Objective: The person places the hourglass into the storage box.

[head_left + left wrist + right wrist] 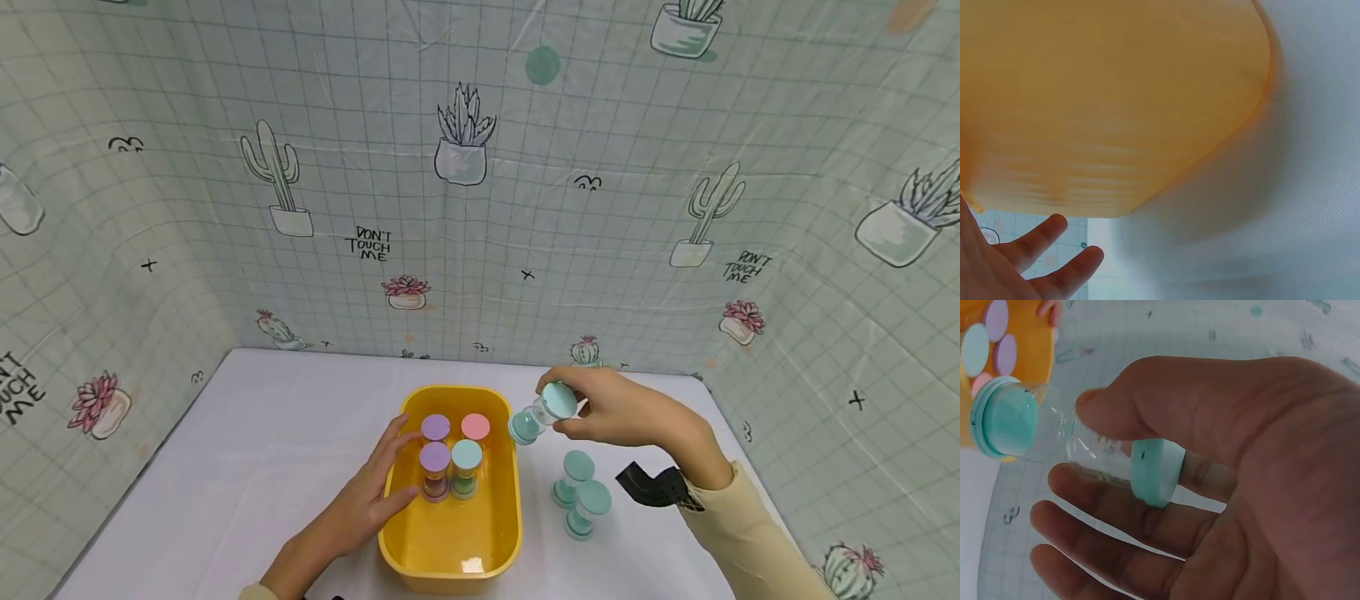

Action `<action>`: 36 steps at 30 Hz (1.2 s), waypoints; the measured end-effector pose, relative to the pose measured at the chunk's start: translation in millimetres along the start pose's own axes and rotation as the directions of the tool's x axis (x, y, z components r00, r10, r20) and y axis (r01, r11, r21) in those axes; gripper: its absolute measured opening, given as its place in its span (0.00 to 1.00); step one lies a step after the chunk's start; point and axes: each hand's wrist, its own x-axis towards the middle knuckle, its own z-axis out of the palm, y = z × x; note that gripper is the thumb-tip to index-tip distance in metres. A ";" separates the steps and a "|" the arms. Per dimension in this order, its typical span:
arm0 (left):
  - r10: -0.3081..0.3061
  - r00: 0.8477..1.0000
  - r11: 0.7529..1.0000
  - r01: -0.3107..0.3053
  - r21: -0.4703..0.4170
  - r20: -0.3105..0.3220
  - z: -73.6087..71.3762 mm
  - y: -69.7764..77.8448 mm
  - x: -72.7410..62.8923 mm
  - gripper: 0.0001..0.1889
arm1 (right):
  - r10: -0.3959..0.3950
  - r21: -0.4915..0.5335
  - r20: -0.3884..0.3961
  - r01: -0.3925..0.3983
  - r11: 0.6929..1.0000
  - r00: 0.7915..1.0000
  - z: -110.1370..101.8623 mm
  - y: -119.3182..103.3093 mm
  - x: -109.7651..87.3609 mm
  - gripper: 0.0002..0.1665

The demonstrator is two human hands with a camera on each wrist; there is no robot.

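My right hand [622, 408] pinches a teal-capped sand timer [1088, 447] by its glass between thumb and fingers. It is tilted, just beyond the right rim of a yellow bin [450, 542]. Over the bin's left rim lies my left hand [367, 500], its fingers spread and loosely straight, with nothing in them. Inside the bin stand two purple-capped sand timers [435, 457], a pink-capped one [476, 427] and a light-blue-capped one [467, 455] with green sand. In the left wrist view, two fingertips [1088, 256] show below the bin's outer wall.
Two more teal-capped sand timers [578, 467] [594, 498] stand close together on the white table [180, 500], right of the bin. A grid-patterned cloth [480, 225] with plant drawings hangs behind and along both sides.
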 end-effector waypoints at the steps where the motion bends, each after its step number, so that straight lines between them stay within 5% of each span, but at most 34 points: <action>1: 0.000 1.000 1.000 0.000 0.004 -0.001 -0.4 -0.1 -0.2 0.34 | -0.014 0.003 0.010 0.014 1.000 1.000 1.2 -4.1 3.4 0.18; 11: 0.016 1.000 1.000 -0.016 0.000 -0.009 -3.6 -1.3 -4.0 0.34 | -0.116 0.018 0.143 0.114 0.993 0.983 21.1 -39.2 32.5 0.18; 20: -0.003 0.991 0.996 -0.009 0.089 0.133 -23.8 0.4 -1.5 0.42 | -0.159 0.031 0.263 0.156 0.987 0.952 54.1 -52.4 60.8 0.18; 26: -0.012 0.989 0.999 0.005 0.051 0.146 -24.3 -0.7 -3.2 0.43 | -0.140 -0.046 0.297 0.161 0.986 0.945 81.8 -59.0 75.9 0.19; 36: -0.031 0.983 0.994 0.011 0.111 0.181 -24.0 4.7 -3.1 0.49 | -0.162 -0.142 0.383 0.231 0.962 0.910 117.7 -60.7 93.4 0.17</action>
